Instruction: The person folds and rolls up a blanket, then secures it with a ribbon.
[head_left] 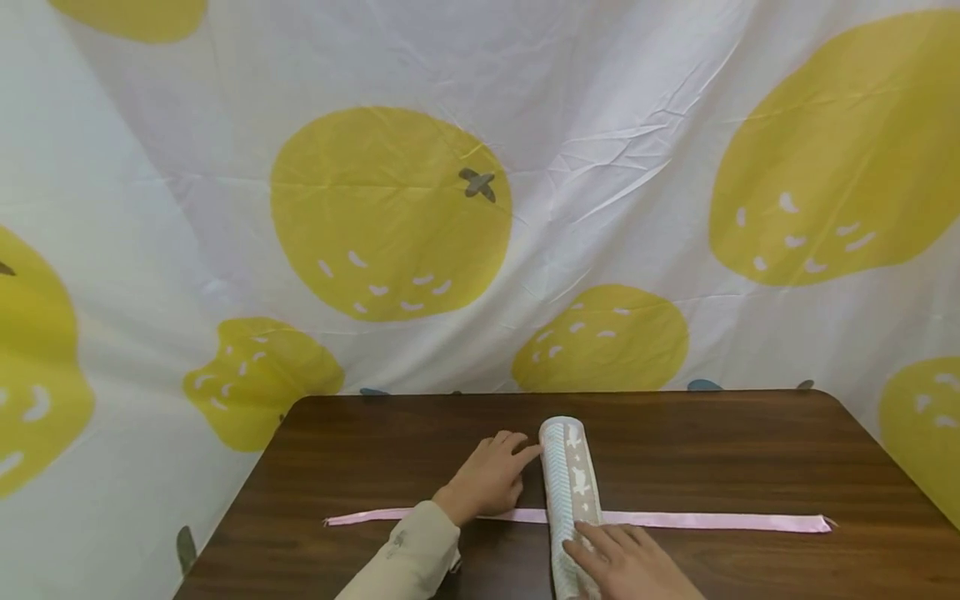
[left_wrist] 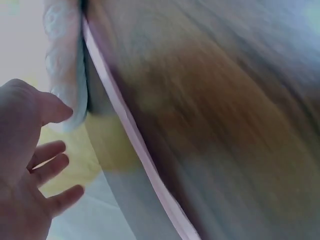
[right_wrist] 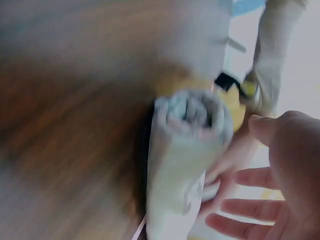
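Observation:
A rolled-up cloth (head_left: 564, 487), patterned in pale blue and beige with white figures, lies lengthwise on the table. Beneath it a pink ribbon (head_left: 712, 521) runs crosswise, its two ends out to either side. My left hand (head_left: 483, 477) is at the roll's far left side, its fingers loosely extended; in the left wrist view the thumb is at the end of the cloth roll (left_wrist: 67, 75). At the near end, my right hand (head_left: 630, 565) rests its fingertips on the roll's right side. The right wrist view shows the roll's coiled layers (right_wrist: 195, 115) at one end.
The dark brown wooden table (head_left: 420, 425) has rounded far corners. Behind it hangs a white curtain (head_left: 600, 100) printed with large yellow fruits, close to the table's back edge.

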